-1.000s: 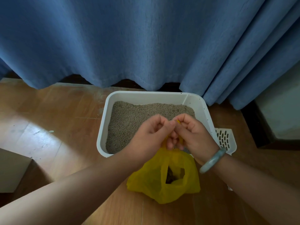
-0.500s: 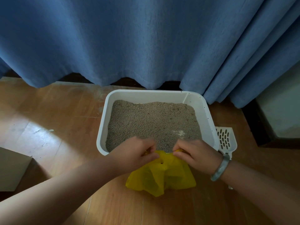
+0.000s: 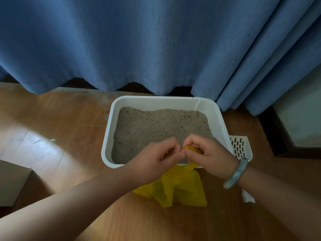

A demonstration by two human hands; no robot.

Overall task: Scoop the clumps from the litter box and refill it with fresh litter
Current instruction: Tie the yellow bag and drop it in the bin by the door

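Note:
A white litter box (image 3: pixel 111 122) sits on the wooden floor, filled with grey-brown litter (image 3: pixel 156 126). In front of its near rim lies a yellow plastic bag (image 3: pixel 180 188). My left hand (image 3: pixel 156 159) and my right hand (image 3: pixel 206 155) meet above the near rim, fingers curled, each pinching a yellow handle of the bag. A pale green bangle (image 3: pixel 236 173) circles my right wrist. A white slotted scoop (image 3: pixel 240 146) lies on the floor against the box's right side, partly hidden by my right hand.
A blue curtain (image 3: pixel 156 44) hangs right behind the box. A dark-based cabinet (image 3: pixel 298 122) stands at the right. A cardboard box corner (image 3: pixel 12 181) is at the left edge. A scrap of white paper (image 3: pixel 247 197) lies by my right forearm.
My hands pulled apart low over the bag half a second ago, then came back together and rose over the box's near rim, drawing the bag's handles up.

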